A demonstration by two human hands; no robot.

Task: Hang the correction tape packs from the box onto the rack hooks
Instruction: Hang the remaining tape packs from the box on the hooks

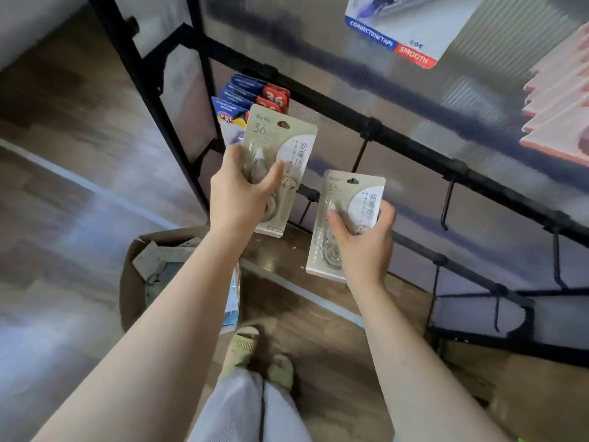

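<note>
My left hand grips a beige correction tape pack and holds it up in front of the black rack, just before a row of blue and red packs that hang on a hook. My right hand grips a second beige pack, lower and to the right, close to a bare hook. The cardboard box stands on the floor below my left forearm with more packs inside.
More bare hooks hang from the rack bars to the right. A blue and red pack hangs at the top, and pink packs at the far right. My feet in green slippers stand on the wooden floor.
</note>
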